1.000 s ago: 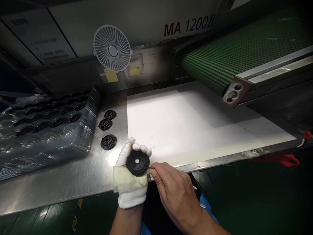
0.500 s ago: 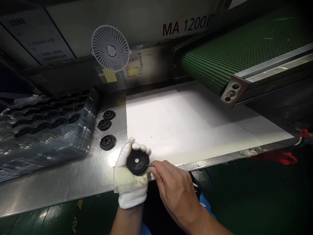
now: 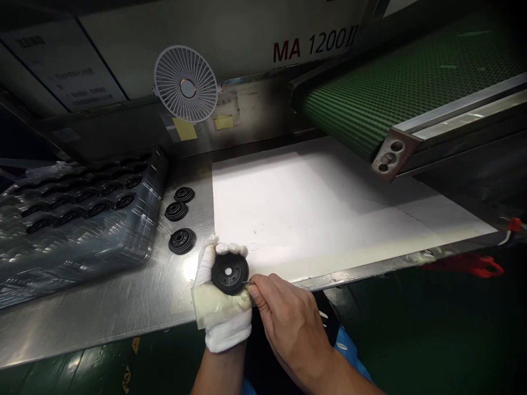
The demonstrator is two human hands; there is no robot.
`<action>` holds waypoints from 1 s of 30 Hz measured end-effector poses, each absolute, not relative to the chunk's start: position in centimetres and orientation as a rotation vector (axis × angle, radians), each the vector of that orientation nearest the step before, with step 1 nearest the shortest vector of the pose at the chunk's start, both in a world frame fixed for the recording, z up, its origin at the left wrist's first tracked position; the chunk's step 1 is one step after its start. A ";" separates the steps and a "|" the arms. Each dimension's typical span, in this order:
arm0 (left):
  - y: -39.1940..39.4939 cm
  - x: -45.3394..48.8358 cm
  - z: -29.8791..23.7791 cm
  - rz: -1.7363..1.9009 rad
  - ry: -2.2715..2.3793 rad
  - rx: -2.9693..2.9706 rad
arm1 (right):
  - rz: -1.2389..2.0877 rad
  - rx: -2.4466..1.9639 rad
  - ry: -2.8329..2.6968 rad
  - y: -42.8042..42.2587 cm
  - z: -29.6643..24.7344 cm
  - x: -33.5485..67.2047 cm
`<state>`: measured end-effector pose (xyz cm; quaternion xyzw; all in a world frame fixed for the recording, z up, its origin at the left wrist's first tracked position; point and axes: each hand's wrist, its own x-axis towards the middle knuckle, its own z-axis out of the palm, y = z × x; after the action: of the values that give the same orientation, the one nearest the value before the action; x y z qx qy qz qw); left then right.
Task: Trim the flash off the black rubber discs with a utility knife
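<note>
My left hand (image 3: 224, 307), in a white glove with a pale yellowish patch over the palm, is closed around a round black part (image 3: 236, 280). This part looks like a small pulley wheel, with a centre hole and smaller holes around it. My bare right hand (image 3: 288, 315) pinches a thin metal blade (image 3: 248, 282), its tip at the wheel's right edge; most of the blade is hidden by the fingers. To the left on the steel bench lie three similar black wheels (image 3: 181, 241), one behind another.
Clear plastic trays (image 3: 132, 230) holding several black wheels are stacked at the left. A white sheet (image 3: 288, 208) covers part of the steel bench (image 3: 102, 318). At the back stands a round fan (image 3: 187, 88). A green conveyor belt (image 3: 370, 104) overhangs the right side; red-handled tool (image 3: 486, 266) below.
Both hands have shifted slightly left with the wheel, and it has turned a little in my left hand. The blade remains at the wheel's right edge.
</note>
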<state>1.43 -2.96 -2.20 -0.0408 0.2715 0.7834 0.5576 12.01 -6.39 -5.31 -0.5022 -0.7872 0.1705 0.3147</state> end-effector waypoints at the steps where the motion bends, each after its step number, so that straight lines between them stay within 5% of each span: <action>1: -3.0 1.4 -2.2 1.848 0.646 -0.094 | 0.463 -1.323 -2.073 -6.4 -5.3 12.0; 20: -2.9 1.7 -2.3 1.914 0.656 -0.004 | 0.441 -1.289 -2.098 -6.4 -5.1 11.8; 30: -3.5 -0.1 -1.9 1.583 0.670 0.052 | 0.509 -1.314 -2.090 -5.4 -4.2 13.1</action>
<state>-0.08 -3.45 -1.93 0.0227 0.2950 0.6974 0.6527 13.08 -5.35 -4.18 -0.4964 -0.7896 0.1921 0.3053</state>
